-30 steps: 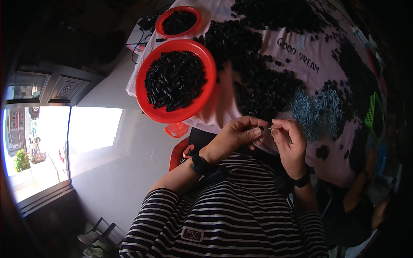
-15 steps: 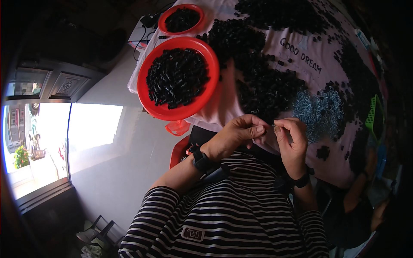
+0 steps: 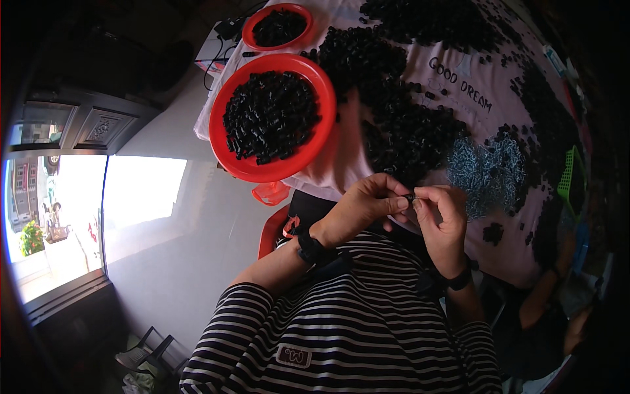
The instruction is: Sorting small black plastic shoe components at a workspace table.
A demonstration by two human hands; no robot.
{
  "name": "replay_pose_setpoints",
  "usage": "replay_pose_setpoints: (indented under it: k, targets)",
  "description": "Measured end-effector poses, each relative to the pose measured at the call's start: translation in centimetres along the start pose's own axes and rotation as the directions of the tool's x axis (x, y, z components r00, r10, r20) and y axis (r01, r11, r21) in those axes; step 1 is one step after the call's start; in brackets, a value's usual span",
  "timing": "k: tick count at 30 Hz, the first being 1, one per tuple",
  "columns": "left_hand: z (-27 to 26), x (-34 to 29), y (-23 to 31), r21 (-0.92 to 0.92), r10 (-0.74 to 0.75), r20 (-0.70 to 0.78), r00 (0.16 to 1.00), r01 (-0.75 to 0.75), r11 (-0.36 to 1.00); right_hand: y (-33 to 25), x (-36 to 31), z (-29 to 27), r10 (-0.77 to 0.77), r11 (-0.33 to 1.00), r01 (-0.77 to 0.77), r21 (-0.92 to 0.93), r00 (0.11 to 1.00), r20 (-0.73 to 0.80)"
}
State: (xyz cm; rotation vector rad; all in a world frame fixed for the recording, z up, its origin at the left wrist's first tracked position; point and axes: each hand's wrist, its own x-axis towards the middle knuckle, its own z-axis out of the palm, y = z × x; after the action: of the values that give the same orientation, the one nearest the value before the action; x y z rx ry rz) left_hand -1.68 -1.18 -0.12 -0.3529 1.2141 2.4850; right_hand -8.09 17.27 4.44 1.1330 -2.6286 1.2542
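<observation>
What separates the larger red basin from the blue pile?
In the head view, a heap of small black parts lies there, with mostly bare pink cloth beside the basin.

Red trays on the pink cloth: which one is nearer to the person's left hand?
The larger-looking red tray, lower in the picture, is nearer the left hand. The smaller-looking red tray sits farther off, near the top edge.

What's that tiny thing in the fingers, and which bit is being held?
A small black piece: the left hand pinches its left side between thumb and finger. The right hand is at its right side; its exact grip is unclear.
</observation>
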Motion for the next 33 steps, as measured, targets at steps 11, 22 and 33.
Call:
replay_pose_setpoints:
  k: [11, 22, 33]
  targets:
    - [-0.3, 0.0, -1.1, 0.048, 0.039, -0.018, 0.999, -0.038, 0.998, 0.3, -1.0, 0.2, 0.107, 0.988, -0.11, 0.112, 0.994, 0.028]
    - [-0.5, -0.4, -0.3, 0.094, -0.093, 0.069, 0.993, 0.086, 0.992, 4.8, 3.4, 1.3, 0.082, 0.996, -0.082, 0.023, 0.996, -0.02]
    - [-0.7, -0.9, -0.2, 0.068, -0.107, 0.044, 0.993, 0.104, 0.992, 6.7, 4.3, 3.0, -0.19, 0.947, 0.155, -0.283, 0.977, -0.1]
